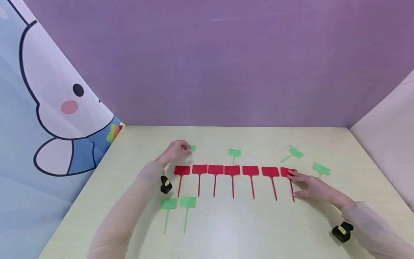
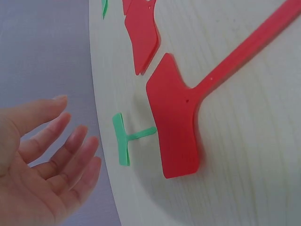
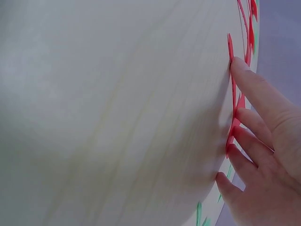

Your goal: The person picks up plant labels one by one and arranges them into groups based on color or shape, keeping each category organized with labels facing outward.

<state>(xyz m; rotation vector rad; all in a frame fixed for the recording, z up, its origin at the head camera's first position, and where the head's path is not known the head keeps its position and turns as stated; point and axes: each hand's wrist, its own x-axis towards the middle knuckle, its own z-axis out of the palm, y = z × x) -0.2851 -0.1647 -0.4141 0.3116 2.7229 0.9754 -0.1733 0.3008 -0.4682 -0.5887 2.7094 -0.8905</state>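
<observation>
Several red T-shaped plant labels [image 1: 231, 170] lie in a row across the table, stems toward me. My left hand [image 1: 176, 151] hovers beyond the row's left end, beside a green plant label [image 1: 193, 148]. In the left wrist view its loosely bent fingers stay apart from that green label [image 2: 122, 139], and a red label [image 2: 176, 117] lies nearer the camera. At the row's right end, the fingers of my right hand [image 1: 315, 187] rest spread on the last red label [image 1: 285, 171]. The right wrist view shows fingertips touching this red label [image 3: 233, 89].
Two green labels [image 1: 188, 202] lie side by side in front of the row's left end. Behind the row are more green labels, one mid-table [image 1: 234, 152], one tilted [image 1: 295, 152] and one at right [image 1: 321, 169]. A purple backdrop [image 1: 226, 72] borders the table's far edge.
</observation>
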